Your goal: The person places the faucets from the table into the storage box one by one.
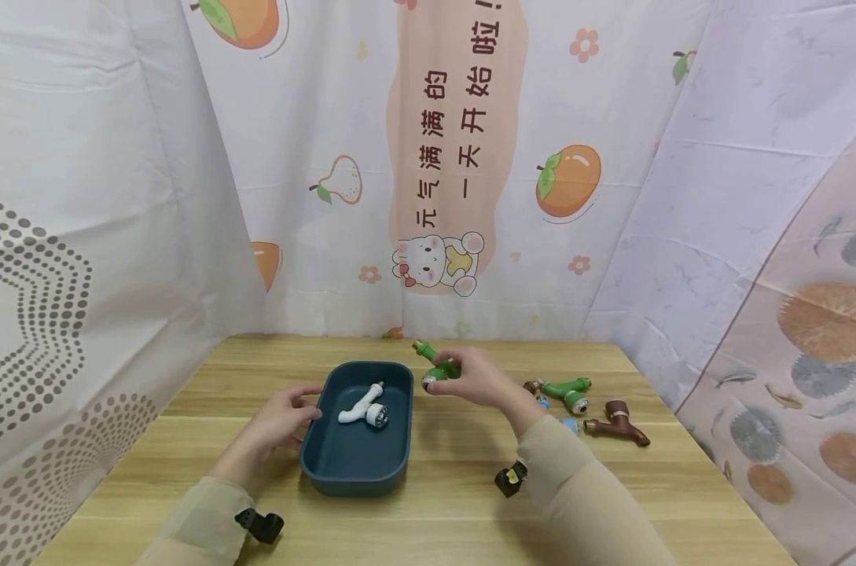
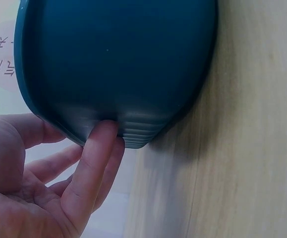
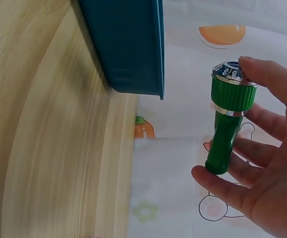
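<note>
My left hand [image 1: 286, 417] is at the left side of a dark teal bin [image 1: 357, 486], gripping its rim and wall. In the left wrist view, fingers [image 2: 91, 163] touch the bin's outer wall, while the thumb's tip is hidden behind the rim. A white faucet [image 1: 360, 407] lies inside the bin. Just right of the bin, my right hand [image 1: 473, 376] holds a green faucet [image 3: 227, 116] above the table. Its thumb rests against the chrome-ringed knob and other fingers support the green body. The faucet's brass threaded end points away to the upper left in the head view.
To the right on the wooden table [image 1: 456, 503] lie another green faucet [image 1: 569, 393], a brown faucet [image 1: 619, 424] and partly hidden blue parts [image 1: 571, 424]. Printed curtains [image 1: 328, 236] hang behind the table and at both sides.
</note>
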### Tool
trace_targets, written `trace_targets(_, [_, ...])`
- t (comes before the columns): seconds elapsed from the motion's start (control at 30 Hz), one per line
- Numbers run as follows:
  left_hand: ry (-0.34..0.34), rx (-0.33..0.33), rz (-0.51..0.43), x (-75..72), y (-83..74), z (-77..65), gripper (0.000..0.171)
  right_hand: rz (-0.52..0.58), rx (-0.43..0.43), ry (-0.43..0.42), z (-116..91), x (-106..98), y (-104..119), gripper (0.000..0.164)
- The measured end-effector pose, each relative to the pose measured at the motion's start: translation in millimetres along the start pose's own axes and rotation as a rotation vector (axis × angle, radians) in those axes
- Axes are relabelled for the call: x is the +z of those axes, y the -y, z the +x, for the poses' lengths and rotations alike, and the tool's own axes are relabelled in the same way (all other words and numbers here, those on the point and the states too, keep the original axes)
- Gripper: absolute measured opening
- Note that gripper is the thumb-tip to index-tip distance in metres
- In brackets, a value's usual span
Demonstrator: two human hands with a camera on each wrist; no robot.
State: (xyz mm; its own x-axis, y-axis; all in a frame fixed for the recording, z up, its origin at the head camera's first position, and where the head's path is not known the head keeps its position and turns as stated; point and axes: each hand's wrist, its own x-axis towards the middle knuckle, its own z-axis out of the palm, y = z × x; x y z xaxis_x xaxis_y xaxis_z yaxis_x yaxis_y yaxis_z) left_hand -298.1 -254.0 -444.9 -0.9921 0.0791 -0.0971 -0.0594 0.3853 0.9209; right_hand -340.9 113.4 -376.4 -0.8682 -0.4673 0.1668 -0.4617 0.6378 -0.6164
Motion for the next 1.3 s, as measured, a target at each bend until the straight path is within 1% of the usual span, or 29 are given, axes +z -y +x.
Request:
trace_targets(0.1, [0.001, -0.003, 0.0, 0.3, 0.3, -0.2, 0.051, 0.015, 0.0, 0.009, 4.3, 2.7, 2.5, 0.045])
trace_targets(0.3, [0.004, -0.007, -0.001, 0.8, 0.4, 0.5, 0.051, 0.006, -0.03, 0.013, 12.1, 9.6, 5.5, 0.042])
trace_targets(0.53, [-0.001, -0.015, 0.01, 0.2, 0.4, 1.8, 0.051, -0.001, -0.046, -0.001, 22.4, 18.2, 7.5, 0.039])
trace_targets(0.7, [-0.002, -0.021, 0.014, -0.3, 0.8, 1.6, 0.051, -0.008, -0.062, -0.014, 30.5, 24.0, 9.5, 0.041])
trace_targets(1.0, [-0.002, -0.002, 0.012, -0.3, 0.4, 1.7, 0.052, -0.015, -0.046, -0.011, 40.1, 34.5, 14.0, 0.039])
trace_targets(1.2, [-0.001, 0.0, 0.013, 0.1, -2.3, -0.2, 0.052, -0.008, -0.036, 0.002, 46.0, 40.9, 16.0, 0.043])
trace_targets(1.3, [0.0, -0.001, 0.008, -0.1, -2.4, -0.9, 0.051, -0.015, -0.038, 0.007, 48.8, 43.7, 17.6, 0.041])
